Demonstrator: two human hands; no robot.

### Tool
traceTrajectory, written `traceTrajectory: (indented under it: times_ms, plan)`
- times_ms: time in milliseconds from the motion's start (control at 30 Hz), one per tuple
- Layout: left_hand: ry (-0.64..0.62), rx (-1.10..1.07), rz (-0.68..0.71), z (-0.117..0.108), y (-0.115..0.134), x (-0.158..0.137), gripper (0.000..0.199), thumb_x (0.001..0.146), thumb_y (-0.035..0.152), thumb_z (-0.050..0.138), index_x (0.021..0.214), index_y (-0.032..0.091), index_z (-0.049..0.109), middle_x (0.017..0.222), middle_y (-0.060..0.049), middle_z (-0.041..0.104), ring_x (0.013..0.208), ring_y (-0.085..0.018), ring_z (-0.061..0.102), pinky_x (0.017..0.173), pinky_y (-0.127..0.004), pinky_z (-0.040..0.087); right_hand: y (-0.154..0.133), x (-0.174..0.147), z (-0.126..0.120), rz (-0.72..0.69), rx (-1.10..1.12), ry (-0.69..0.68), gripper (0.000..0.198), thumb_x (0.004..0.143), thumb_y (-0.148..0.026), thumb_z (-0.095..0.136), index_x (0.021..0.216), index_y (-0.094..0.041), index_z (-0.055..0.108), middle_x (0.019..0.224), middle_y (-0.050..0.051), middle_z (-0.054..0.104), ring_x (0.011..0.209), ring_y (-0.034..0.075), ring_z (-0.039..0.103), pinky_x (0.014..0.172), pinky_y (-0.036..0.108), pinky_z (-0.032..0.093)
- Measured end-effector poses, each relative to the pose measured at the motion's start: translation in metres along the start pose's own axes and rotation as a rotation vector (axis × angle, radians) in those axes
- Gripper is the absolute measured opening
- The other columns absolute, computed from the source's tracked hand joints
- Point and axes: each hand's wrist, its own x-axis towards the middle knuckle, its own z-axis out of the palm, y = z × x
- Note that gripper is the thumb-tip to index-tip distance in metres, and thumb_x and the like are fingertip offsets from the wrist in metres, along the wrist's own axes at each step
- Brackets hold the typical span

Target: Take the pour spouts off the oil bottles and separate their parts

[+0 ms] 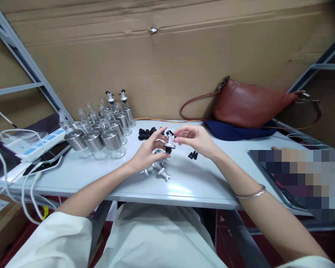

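Between the thumb and fingers of my left hand [145, 152] is a bottle pourer [169, 146], held upright, with a silver spout and collar, a black ribbed stopper below and a black flap on top. My right hand [197, 138] closes its thumb and forefinger at the pourer's spout, beside the flap. Several loose silver pourer spouts [162, 172] lie on the table under my left hand. Behind that hand is a cluster of black stoppers [145, 134], partly hidden. A small pile of black flap pieces [193, 155] lies below my right hand.
Several glass bottles with steel sleeves [111, 139] stand at the left; two at the back carry pourers. A power strip [41, 143] and white cables lie at the far left. A brown leather bag [242, 104] rests on dark blue cloth [231, 132] at the back right.
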Motion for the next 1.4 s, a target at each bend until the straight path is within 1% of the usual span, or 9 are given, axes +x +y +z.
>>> traceTrajectory:
  times_ms: [133,400,600,733,867,1100,1200,1300,1400]
  plan:
    - [0.002,0.003,-0.031,0.0,0.002,0.0,0.071,0.07,0.015,0.069,0.134,0.03,0.043,0.099,-0.001,0.047,0.085,-0.011,0.058,0.079,-0.026,0.05,0.001,0.0,-0.001,-0.006,-0.024,0.022,0.034,0.057,-0.041,0.082,0.075,-0.017,0.065,0.06,-0.001,0.064,0.055,0.012,0.057,0.059,0.03,0.048]
    - [0.028,-0.067,-0.048,0.002,0.004,0.0,0.068,0.07,0.012,0.068,0.13,0.029,0.043,0.099,-0.001,0.047,0.088,-0.015,0.064,0.081,-0.029,0.051,0.004,-0.001,0.002,-0.008,0.039,0.044,0.034,0.055,-0.039,0.084,0.074,-0.016,0.068,0.071,0.002,0.068,0.065,0.014,0.061,0.067,0.032,0.052]
    - [0.116,-0.05,-0.047,0.001,0.006,-0.001,0.067,0.064,0.012,0.073,0.124,0.025,0.046,0.097,0.0,0.051,0.083,-0.012,0.063,0.075,-0.025,0.053,0.007,-0.003,0.005,-0.086,0.048,0.021,0.037,0.054,-0.038,0.085,0.082,-0.018,0.071,0.079,0.003,0.067,0.071,0.015,0.061,0.073,0.035,0.053]
    - [0.163,-0.059,-0.046,0.003,0.005,-0.002,0.07,0.057,0.013,0.079,0.12,0.021,0.052,0.09,0.001,0.054,0.084,-0.013,0.062,0.083,-0.029,0.053,0.008,-0.002,0.006,-0.101,0.049,0.034,0.033,0.052,-0.038,0.085,0.074,-0.018,0.072,0.077,0.003,0.067,0.07,0.015,0.061,0.072,0.035,0.054]
    - [0.177,-0.1,-0.076,0.004,0.004,-0.003,0.07,0.055,0.014,0.081,0.119,0.021,0.055,0.089,0.001,0.054,0.083,-0.013,0.063,0.081,-0.03,0.055,0.007,-0.002,0.008,-0.066,0.07,0.038,0.028,0.052,-0.039,0.085,0.068,-0.019,0.073,0.075,0.003,0.068,0.07,0.016,0.062,0.07,0.035,0.054]
    - [0.164,-0.096,-0.081,0.002,0.007,-0.002,0.07,0.055,0.013,0.08,0.12,0.022,0.056,0.089,0.001,0.054,0.085,-0.013,0.062,0.084,-0.03,0.054,0.003,-0.005,0.004,-0.048,0.062,-0.007,0.024,0.057,-0.035,0.083,0.074,-0.02,0.074,0.08,0.003,0.069,0.074,0.015,0.063,0.072,0.032,0.054]
    - [0.167,-0.098,-0.086,0.001,0.006,0.0,0.07,0.058,0.015,0.079,0.123,0.023,0.053,0.093,0.001,0.053,0.088,-0.014,0.062,0.087,-0.032,0.052,0.005,-0.005,0.004,-0.03,0.096,-0.038,0.031,0.058,-0.031,0.084,0.084,-0.02,0.071,0.082,0.002,0.068,0.075,0.014,0.063,0.073,0.031,0.054]
    - [0.203,-0.117,-0.076,-0.001,0.005,0.002,0.072,0.06,0.018,0.079,0.125,0.025,0.05,0.096,0.0,0.053,0.088,-0.014,0.062,0.087,-0.031,0.051,0.006,-0.005,0.007,-0.079,0.092,-0.056,0.044,0.058,-0.027,0.084,0.096,-0.021,0.064,0.085,0.001,0.067,0.075,0.014,0.063,0.073,0.03,0.054]
    - [0.226,-0.131,-0.054,-0.001,0.005,0.002,0.067,0.061,0.02,0.081,0.12,0.026,0.05,0.094,0.0,0.055,0.085,-0.012,0.062,0.082,-0.027,0.052,0.006,-0.005,0.01,-0.124,0.016,-0.081,0.04,0.064,-0.028,0.08,0.098,-0.021,0.062,0.088,0.002,0.068,0.078,0.015,0.064,0.075,0.03,0.054]
